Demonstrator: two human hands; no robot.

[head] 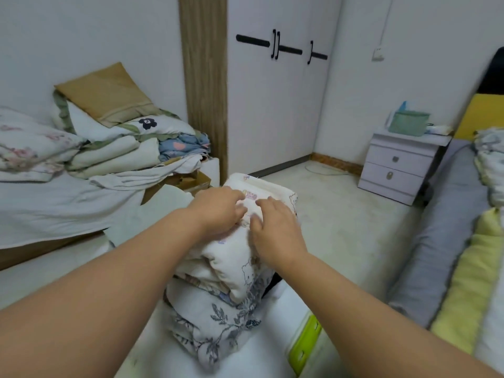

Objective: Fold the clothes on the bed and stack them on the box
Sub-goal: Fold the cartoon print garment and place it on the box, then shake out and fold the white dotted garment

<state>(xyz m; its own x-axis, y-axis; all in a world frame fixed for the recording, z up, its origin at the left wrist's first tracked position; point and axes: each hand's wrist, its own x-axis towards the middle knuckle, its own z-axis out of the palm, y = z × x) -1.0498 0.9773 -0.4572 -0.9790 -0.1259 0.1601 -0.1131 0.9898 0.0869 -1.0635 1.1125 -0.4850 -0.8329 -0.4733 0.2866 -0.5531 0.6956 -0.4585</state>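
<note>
Two bare forearms reach forward from the bottom corners, meeting over a stack of folded cloth. At the bottom of the stack lies a white fabric with a blue-grey floral print [218, 326], resting on a white box [272, 347] that has a lime-green latch [304, 342] on its side. On top sits a cream folded garment with cartoon bear print [240, 268], and both hands press on it. The left hand [218, 211] lies palm down with fingers loosely bent, their tips on the small coloured cartoon patch of the garment. The right hand [275, 230] lies just beside it, fingers spread a little and flat on the cloth, thumb toward the left hand. Neither hand plainly pinches the fabric; they rest and press. No writing or brand can be read anywhere; the cartoon print is too blurred to make out beyond bear faces.

Beyond the fingertips stands a white wardrobe [272, 105] with black handles. Left of the left hand, a bed [54, 203] carries piled bedding, a tan pillow [106, 94] and a flowered pillow [30, 145]. Right of the right hand, well apart, stands a white two-drawer nightstand [395, 167] with a green pouch [407, 122] on top. At the far right lie a grey bolster [441, 241] and a yellow blanket [474, 290].
</note>
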